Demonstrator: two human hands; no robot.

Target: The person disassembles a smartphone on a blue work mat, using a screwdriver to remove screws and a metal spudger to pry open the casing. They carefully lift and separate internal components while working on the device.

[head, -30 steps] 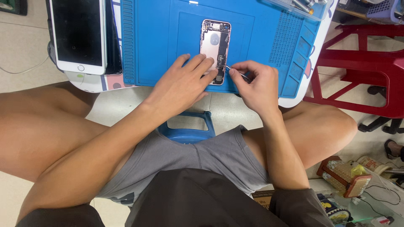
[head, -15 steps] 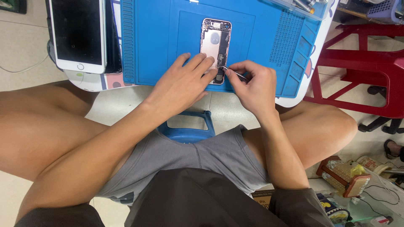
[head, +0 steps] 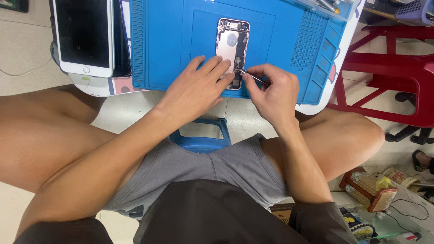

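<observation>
Pinched in the right hand (head: 271, 92), thin metal tweezers (head: 252, 77) touch the lower end of the opened phone body (head: 231, 47). Left hand (head: 199, 88) lies flat, grasping nothing, its fingertips steadying the phone on the blue mat (head: 172, 40) on the worktop.

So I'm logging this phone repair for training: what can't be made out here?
Head view only:
- Lower end of the opened phone: covered by the left hand.
- Tweezers: tip too small to show any part held.
- Tools on the blue mat: cut off by the top edge.
</observation>
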